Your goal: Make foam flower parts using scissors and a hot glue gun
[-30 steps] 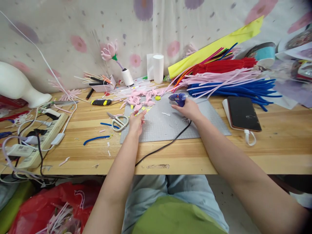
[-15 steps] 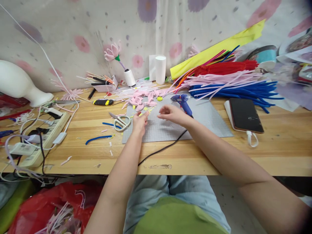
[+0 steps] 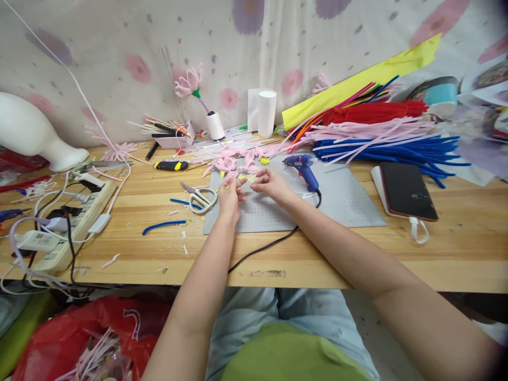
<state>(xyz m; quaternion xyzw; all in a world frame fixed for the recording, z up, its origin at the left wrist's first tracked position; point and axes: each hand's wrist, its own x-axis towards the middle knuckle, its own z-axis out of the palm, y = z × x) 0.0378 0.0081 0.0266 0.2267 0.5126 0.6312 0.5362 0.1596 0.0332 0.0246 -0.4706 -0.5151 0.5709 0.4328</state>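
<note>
Thin yellow-tipped stem (image 3: 245,180) pinched by fingertips of left hand (image 3: 230,197) and right hand (image 3: 271,185) over grey gridded mat (image 3: 341,198); blue plastic glue gun (image 3: 304,168) laid just beside, fuzzy pink petals (image 3: 234,161) heaped near.

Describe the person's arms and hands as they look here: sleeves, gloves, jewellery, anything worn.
Both arms are bare from the lower edge of the picture to the fingertips: no sleeves show. The left hand and right hand wear no gloves, and no rings, watch or bracelet can be seen. Nails look short and unpainted, though small at this size.
</note>
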